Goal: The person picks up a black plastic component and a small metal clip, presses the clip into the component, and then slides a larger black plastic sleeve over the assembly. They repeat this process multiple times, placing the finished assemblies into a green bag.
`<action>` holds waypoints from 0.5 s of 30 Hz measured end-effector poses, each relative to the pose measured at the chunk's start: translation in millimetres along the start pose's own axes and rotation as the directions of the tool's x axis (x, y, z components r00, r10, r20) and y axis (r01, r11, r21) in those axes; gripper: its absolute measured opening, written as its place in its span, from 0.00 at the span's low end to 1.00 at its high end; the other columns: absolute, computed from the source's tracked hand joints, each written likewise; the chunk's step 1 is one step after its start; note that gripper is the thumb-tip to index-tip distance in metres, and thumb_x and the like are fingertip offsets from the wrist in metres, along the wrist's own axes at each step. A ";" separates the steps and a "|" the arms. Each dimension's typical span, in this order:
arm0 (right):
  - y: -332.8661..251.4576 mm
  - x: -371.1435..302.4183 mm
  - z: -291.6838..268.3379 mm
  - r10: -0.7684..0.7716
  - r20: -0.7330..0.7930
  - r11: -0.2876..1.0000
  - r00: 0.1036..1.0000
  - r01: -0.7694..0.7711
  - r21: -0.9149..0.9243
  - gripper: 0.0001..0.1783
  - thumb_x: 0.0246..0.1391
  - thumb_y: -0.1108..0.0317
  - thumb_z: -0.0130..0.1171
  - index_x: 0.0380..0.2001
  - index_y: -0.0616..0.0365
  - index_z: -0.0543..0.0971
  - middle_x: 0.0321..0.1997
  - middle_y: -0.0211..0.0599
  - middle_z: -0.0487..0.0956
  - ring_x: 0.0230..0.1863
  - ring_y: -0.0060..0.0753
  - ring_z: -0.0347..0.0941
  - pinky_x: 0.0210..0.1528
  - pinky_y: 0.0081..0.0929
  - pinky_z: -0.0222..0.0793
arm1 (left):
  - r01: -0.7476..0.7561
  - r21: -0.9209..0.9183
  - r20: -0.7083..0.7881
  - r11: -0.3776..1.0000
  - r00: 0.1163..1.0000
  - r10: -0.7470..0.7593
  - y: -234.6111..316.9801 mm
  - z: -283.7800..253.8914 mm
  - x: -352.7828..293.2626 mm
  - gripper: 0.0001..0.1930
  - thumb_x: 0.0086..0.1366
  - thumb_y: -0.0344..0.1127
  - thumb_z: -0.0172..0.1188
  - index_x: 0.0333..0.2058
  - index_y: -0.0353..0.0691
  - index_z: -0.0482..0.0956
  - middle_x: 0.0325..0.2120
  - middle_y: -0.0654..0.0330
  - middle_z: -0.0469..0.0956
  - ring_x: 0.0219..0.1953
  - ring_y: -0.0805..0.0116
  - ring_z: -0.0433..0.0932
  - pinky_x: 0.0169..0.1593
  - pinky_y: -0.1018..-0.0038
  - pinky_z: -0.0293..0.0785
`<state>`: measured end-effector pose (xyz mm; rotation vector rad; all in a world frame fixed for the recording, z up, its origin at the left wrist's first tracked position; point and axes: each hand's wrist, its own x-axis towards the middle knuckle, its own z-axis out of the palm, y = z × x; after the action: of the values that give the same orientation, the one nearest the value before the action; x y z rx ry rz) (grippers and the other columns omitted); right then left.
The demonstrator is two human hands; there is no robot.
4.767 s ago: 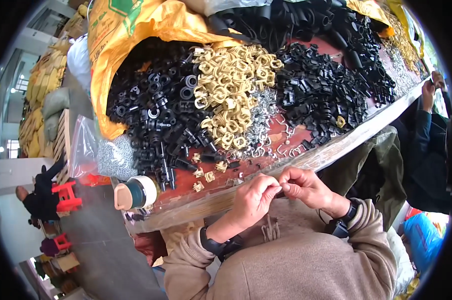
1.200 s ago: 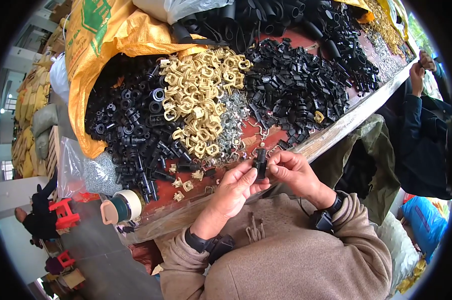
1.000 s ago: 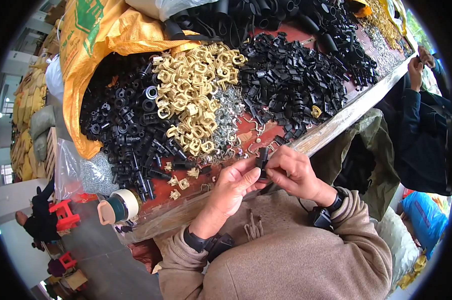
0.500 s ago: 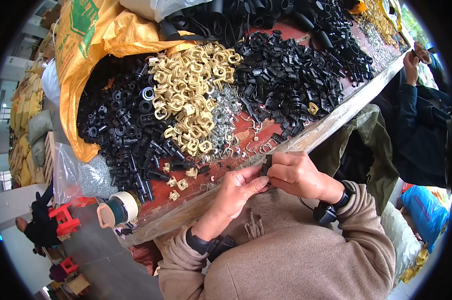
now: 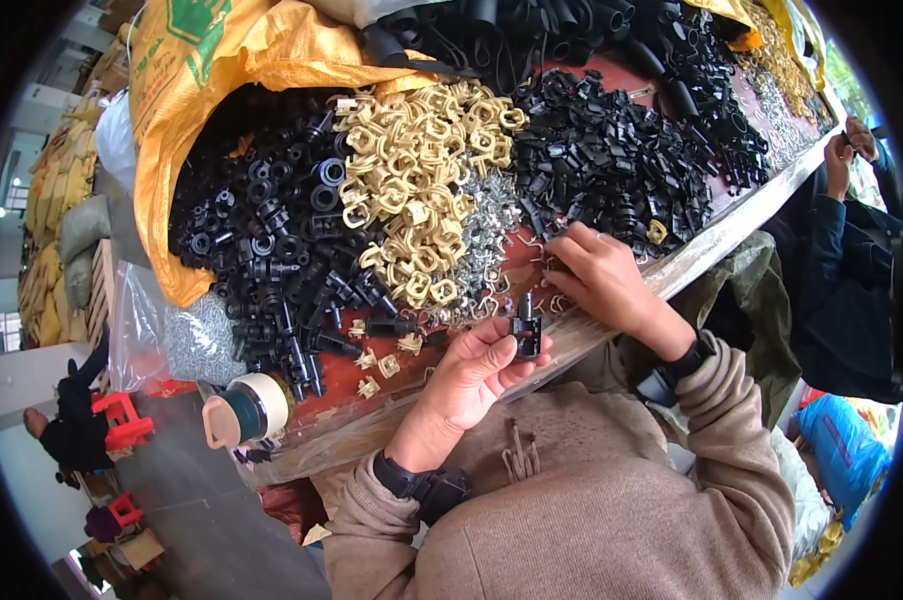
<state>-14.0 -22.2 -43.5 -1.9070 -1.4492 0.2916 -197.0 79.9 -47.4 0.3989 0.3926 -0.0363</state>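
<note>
Thumb and fingers of the left hand (image 5: 473, 372) grip the black fitting (image 5: 527, 336), stem up, near the wooden edge of the desk (image 5: 711, 240). The right hand (image 5: 606, 282), closed over that fitting a moment ago, has left it and reached forward; its fingers curl beside the small black parts (image 5: 611, 150) and bent metal clips (image 5: 487, 220), their grip hidden.

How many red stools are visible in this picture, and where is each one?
2. The larger-looking stool is at left, beside a person in dark clothes; the smaller-looking stool is below it in the picture. Others may be hidden.
</note>
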 end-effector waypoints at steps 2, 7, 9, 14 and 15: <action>7.4 5.7 8.2 -0.054 0.050 0.931 0.997 0.069 -0.359 0.05 0.40 0.74 0.55 0.25 0.57 0.73 0.23 0.35 0.67 0.22 0.38 0.66 0.24 0.28 0.62 | -0.002 0.000 -0.009 1.000 1.000 0.002 0.2 1.0 -2.2 0.13 0.56 0.33 0.53 0.39 0.36 0.69 0.36 0.51 0.72 0.37 0.63 0.74 0.37 0.80 0.74; 6.7 6.3 11.2 -0.065 0.178 0.887 0.982 0.138 -0.441 0.05 0.40 0.73 0.55 0.25 0.58 0.71 0.23 0.36 0.67 0.23 0.39 0.66 0.25 0.29 0.62 | -0.046 0.035 -0.047 0.998 0.998 0.047 -0.8 -1.0 -6.3 0.11 0.56 0.33 0.53 0.38 0.37 0.70 0.35 0.54 0.73 0.37 0.65 0.74 0.37 0.82 0.72; 2.2 1.2 2.0 -0.068 0.102 0.971 0.992 0.089 -0.223 0.06 0.40 0.70 0.54 0.26 0.57 0.71 0.24 0.36 0.67 0.26 0.36 0.67 0.27 0.28 0.62 | -0.063 0.048 -0.056 0.997 0.996 0.065 -0.2 -0.9 -6.4 0.11 0.56 0.33 0.54 0.38 0.37 0.70 0.35 0.55 0.73 0.37 0.65 0.74 0.37 0.82 0.72; -37.0 -11.4 -22.4 -0.315 0.025 0.937 0.949 0.307 0.169 0.12 0.38 0.68 0.57 0.31 0.55 0.73 0.32 0.37 0.68 0.35 0.37 0.65 0.37 0.31 0.60 | -0.062 0.061 -0.079 0.996 0.995 0.067 -4.8 0.4 -6.0 0.11 0.55 0.32 0.54 0.38 0.38 0.70 0.33 0.60 0.73 0.35 0.71 0.74 0.37 0.82 0.72; -41.9 -18.6 -19.5 -0.303 0.025 0.940 0.953 0.295 0.171 0.12 0.38 0.68 0.57 0.31 0.55 0.73 0.32 0.37 0.68 0.35 0.37 0.65 0.37 0.31 0.60 | -0.073 0.045 -0.091 0.996 0.993 0.076 -6.9 1.8 -4.6 0.11 0.55 0.31 0.55 0.38 0.38 0.70 0.33 0.61 0.73 0.34 0.73 0.74 0.37 0.82 0.72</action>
<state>-40.7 -42.0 -6.4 -1.5309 -1.6693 0.3081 -201.4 72.6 -46.7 0.4577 0.4689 0.0470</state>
